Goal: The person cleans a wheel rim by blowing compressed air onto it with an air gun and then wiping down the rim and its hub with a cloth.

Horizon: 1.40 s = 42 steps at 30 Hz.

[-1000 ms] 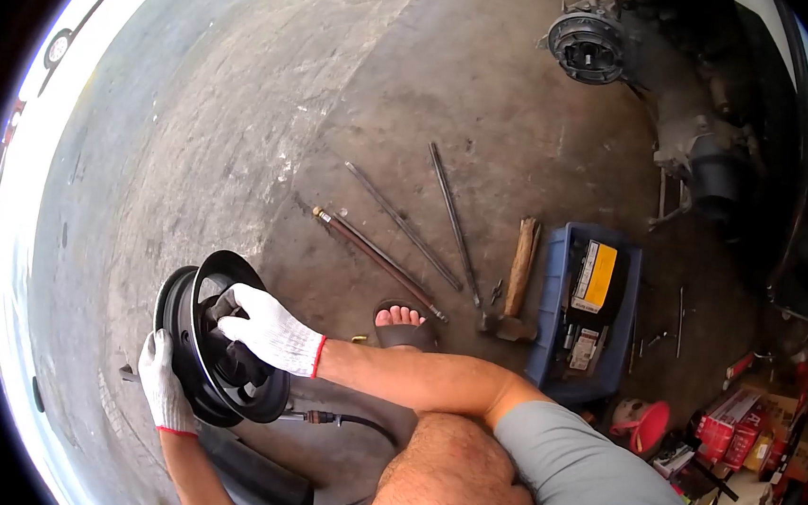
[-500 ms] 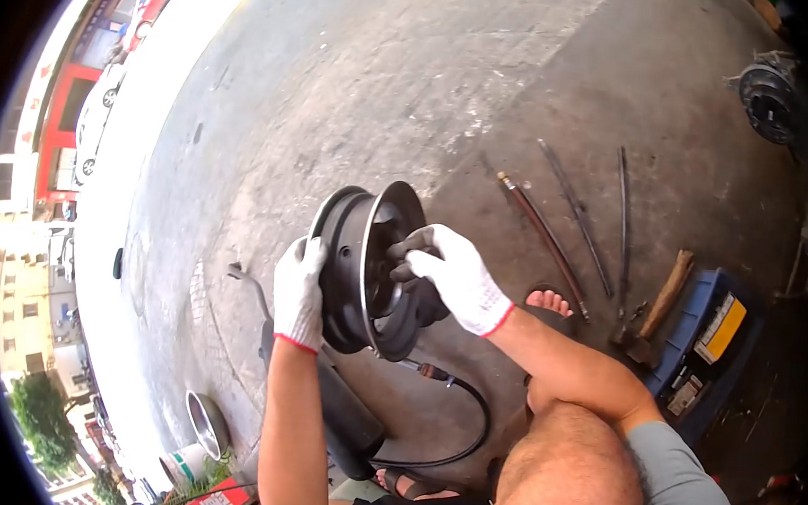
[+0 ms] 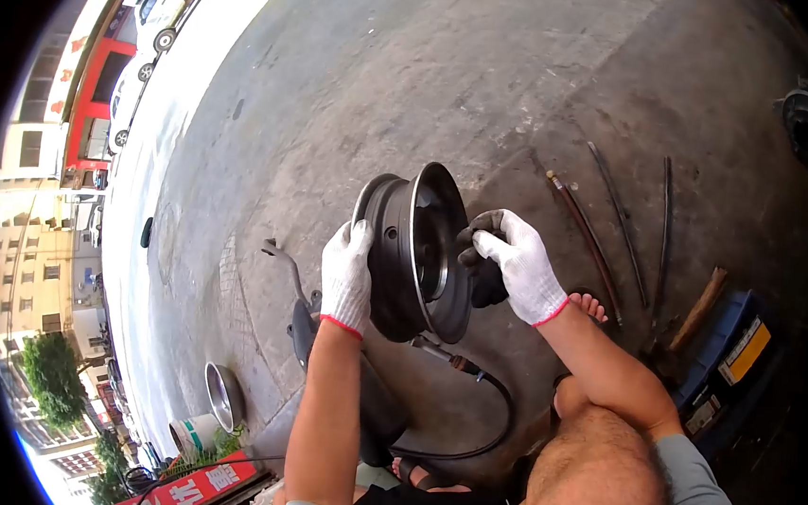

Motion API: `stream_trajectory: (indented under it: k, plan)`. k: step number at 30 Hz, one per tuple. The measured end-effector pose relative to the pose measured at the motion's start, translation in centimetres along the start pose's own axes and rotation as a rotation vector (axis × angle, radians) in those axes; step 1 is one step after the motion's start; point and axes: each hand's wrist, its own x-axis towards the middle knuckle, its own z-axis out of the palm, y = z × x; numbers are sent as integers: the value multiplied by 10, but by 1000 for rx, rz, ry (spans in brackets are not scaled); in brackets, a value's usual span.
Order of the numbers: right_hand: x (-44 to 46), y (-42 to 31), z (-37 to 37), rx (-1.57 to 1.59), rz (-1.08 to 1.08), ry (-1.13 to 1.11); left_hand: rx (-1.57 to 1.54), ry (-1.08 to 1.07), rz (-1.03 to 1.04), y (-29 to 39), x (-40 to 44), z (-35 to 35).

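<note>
A dark wheel rim (image 3: 393, 252) with bright edges stands tilted in front of me. My left hand (image 3: 346, 272), in a white glove with a red cuff, grips its left edge. My right hand (image 3: 508, 256), gloved the same way with dark-stained fingertips, is beside the rim's open right face. Its fingers are curled together in a pinch, and what they hold, if anything, cannot be made out. A black rounded thing (image 3: 489, 286) shows just below those fingers. Under the rim lies a black hose (image 3: 506, 403) with a metal fitting (image 3: 434, 350).
Several long bars (image 3: 620, 222) lie on the concrete floor to the right. Past my foot are a wooden-handled hammer (image 3: 700, 309) and a blue case (image 3: 724, 349). A dark cylinder (image 3: 378, 407) is beneath my arms. Another rim (image 3: 224, 398) and a white bucket (image 3: 192, 433) stand lower left.
My right hand has drawn back from inside the rim to beside its open face. The whole view has shifted, so the rim and both hands appear farther right.
</note>
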Motion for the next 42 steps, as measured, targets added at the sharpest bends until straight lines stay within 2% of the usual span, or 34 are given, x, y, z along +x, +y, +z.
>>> stream_trajectory:
  k: [6, 8, 13, 15, 18, 24, 26, 27, 30, 32, 34, 35, 37, 40, 42]
  plan:
    - [0, -10, -12, 156, 8, 111, 55, 17, -11, 3, 3, 4]
    - [2, -8, -17, 141, -13, 127, 77, -74, 71, 11, -4, 9]
    - [6, -7, -18, 152, -63, 196, 126, -109, 90, 11, -3, 7]
    - [9, -9, -18, 86, -89, 269, 298, -102, 195, 10, -5, 8]
    - [7, -11, -23, 78, -46, 260, 406, -140, 276, 26, -23, 27]
    - [9, -15, -34, 37, -127, 310, 522, -240, 280, 43, -42, 59]
    - [9, -22, -34, 157, -196, 390, 571, -276, 282, 47, -49, 68]
    - [-1, -35, -35, 180, -112, 364, 603, -285, 304, 45, -51, 71]
    - [-15, -39, -49, 103, -91, 364, 682, -369, 350, 41, -60, 78]
    - [-23, -35, -58, 49, -101, 415, 720, -424, 393, 35, -71, 83]
    - [-32, -28, -75, -152, -123, 454, 742, -482, 495, 24, -84, 89]
    - [-36, -22, -83, -142, -128, 463, 729, -522, 472, 22, -93, 95]
    - [-44, -14, -93, -138, -132, 475, 771, -510, 560, 2, -110, 107]
    - [-50, 3, -114, -354, -167, 483, 849, -496, 693, -46, -127, 129]
    - [-47, 21, -125, -341, -139, 497, 888, -466, 721, -76, -130, 137]
